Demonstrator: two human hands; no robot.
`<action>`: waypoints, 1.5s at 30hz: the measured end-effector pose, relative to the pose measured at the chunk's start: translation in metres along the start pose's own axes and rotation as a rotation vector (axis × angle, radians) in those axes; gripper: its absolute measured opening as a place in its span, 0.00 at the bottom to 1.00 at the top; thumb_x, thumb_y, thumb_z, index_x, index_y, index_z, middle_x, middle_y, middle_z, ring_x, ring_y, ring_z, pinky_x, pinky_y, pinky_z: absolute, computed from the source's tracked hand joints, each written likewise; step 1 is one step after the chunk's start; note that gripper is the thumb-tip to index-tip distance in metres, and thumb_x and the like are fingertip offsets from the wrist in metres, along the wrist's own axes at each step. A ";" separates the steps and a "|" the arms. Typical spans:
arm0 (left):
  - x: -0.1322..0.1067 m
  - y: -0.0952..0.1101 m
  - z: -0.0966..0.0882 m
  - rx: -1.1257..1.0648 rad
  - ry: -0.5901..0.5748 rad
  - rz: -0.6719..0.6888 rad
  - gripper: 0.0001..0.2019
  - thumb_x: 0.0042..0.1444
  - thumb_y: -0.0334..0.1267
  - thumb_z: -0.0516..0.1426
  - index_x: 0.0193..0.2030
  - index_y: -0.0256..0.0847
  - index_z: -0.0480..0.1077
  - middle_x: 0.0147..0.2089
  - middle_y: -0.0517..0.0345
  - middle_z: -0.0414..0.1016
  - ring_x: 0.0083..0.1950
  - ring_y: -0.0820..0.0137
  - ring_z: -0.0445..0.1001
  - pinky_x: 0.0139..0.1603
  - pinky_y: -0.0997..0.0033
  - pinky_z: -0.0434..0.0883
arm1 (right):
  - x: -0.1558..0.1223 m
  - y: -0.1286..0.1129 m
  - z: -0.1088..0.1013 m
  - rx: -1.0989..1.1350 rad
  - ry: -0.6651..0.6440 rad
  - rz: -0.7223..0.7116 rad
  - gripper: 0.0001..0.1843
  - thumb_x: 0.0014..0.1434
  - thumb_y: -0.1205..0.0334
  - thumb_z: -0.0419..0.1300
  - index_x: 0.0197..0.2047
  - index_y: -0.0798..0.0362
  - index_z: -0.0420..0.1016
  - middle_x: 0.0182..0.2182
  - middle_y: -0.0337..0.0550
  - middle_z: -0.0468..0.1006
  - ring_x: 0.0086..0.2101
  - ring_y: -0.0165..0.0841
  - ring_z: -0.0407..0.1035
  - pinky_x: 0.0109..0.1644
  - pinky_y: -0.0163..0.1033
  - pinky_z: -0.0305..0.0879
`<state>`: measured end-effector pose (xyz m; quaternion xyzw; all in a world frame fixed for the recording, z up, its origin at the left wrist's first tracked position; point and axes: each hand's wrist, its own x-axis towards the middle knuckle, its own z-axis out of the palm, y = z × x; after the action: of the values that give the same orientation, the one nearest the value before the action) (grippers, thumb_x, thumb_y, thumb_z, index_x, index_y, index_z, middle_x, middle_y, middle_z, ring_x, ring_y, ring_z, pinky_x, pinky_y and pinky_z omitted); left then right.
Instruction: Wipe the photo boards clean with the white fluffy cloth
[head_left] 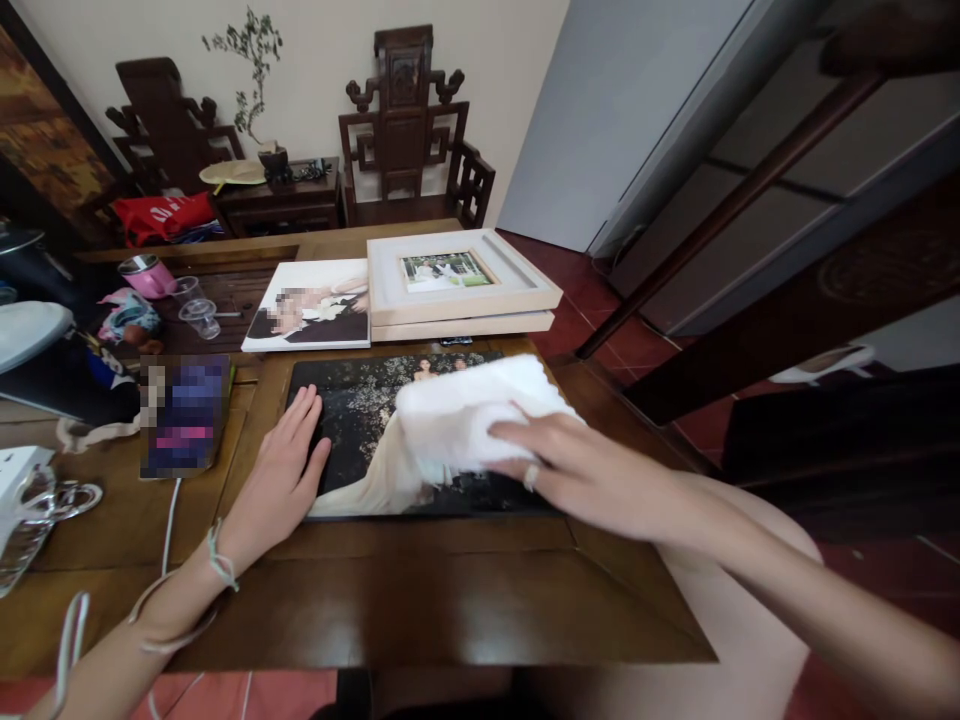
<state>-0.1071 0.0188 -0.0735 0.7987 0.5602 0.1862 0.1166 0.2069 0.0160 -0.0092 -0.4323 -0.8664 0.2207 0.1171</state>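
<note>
A dark photo panel [352, 420] with a wedding picture lies flat on the wooden table in front of me. My left hand [289, 455] rests on its left edge, fingers stretched out flat and holding nothing. Over the panel's right half, my right hand [551, 455] grips a white cloth [472, 400], slightly blurred. The cloth covers part of the picture, and whether it presses on the surface everywhere cannot be seen. A ring sits on one right finger.
Behind the panel are stacked light-wood picture frames [525, 275] and a white-edged photo panel [322, 325]. To the left lie a phone-like device [184, 420] with a white cable, a pink cup [146, 277] and clear plastic cups [199, 318]. The wooden table [375, 600] ends close to me.
</note>
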 end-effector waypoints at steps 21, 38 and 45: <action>0.001 0.002 0.001 -0.002 0.014 -0.003 0.27 0.68 0.44 0.43 0.70 0.34 0.49 0.73 0.46 0.45 0.74 0.63 0.43 0.71 0.52 0.48 | -0.076 -0.032 0.039 0.041 0.038 -0.073 0.16 0.50 0.72 0.52 0.37 0.45 0.76 0.58 0.41 0.72 0.62 0.47 0.57 0.63 0.57 0.56; 0.001 0.003 0.000 0.006 0.004 0.004 0.26 0.68 0.43 0.42 0.70 0.37 0.49 0.73 0.46 0.47 0.74 0.62 0.43 0.71 0.50 0.49 | 0.067 0.029 0.004 -0.043 0.118 -0.092 0.09 0.58 0.70 0.46 0.33 0.51 0.65 0.23 0.37 0.67 0.31 0.38 0.69 0.47 0.48 0.63; 0.001 0.004 0.000 0.007 0.017 0.012 0.26 0.68 0.43 0.43 0.70 0.37 0.49 0.73 0.45 0.46 0.74 0.61 0.43 0.70 0.50 0.49 | 0.003 0.000 0.042 -0.135 0.183 -0.090 0.16 0.54 0.75 0.48 0.41 0.54 0.73 0.57 0.59 0.70 0.64 0.53 0.50 0.59 0.69 0.53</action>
<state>-0.1036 0.0181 -0.0722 0.8007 0.5573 0.1916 0.1078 0.1883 0.0064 -0.0456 -0.4180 -0.8836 0.1158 0.1762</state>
